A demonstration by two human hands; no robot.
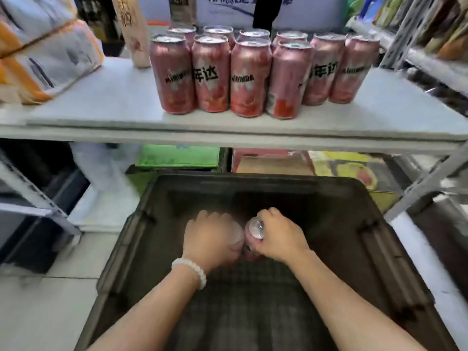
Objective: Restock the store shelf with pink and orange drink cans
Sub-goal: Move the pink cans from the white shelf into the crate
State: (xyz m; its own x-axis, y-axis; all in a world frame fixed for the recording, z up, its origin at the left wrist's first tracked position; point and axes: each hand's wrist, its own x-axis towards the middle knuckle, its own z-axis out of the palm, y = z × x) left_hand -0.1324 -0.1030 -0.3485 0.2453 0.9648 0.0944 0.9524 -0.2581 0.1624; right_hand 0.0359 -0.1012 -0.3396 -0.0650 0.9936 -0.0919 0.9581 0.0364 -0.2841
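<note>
Several pink drink cans [250, 77] stand in two rows on the grey shelf [106, 115]. Below it sits a dark plastic crate [374, 247], and both my hands are down inside it. My left hand [210, 239], with a white bead bracelet at the wrist, is closed over the top of a can [236, 235] that is blurred and mostly hidden. My right hand [278, 236] grips a pink can [255, 228] by its side, its silver top showing. The two cans touch each other.
Wrapped paper packs [48, 54] lie on the shelf's left part, and a tall carton [131, 29] stands behind them. Grey shelf uprights [428, 178] flank the crate on the right. Green and red boxes [177, 155] sit on the lower level behind the crate.
</note>
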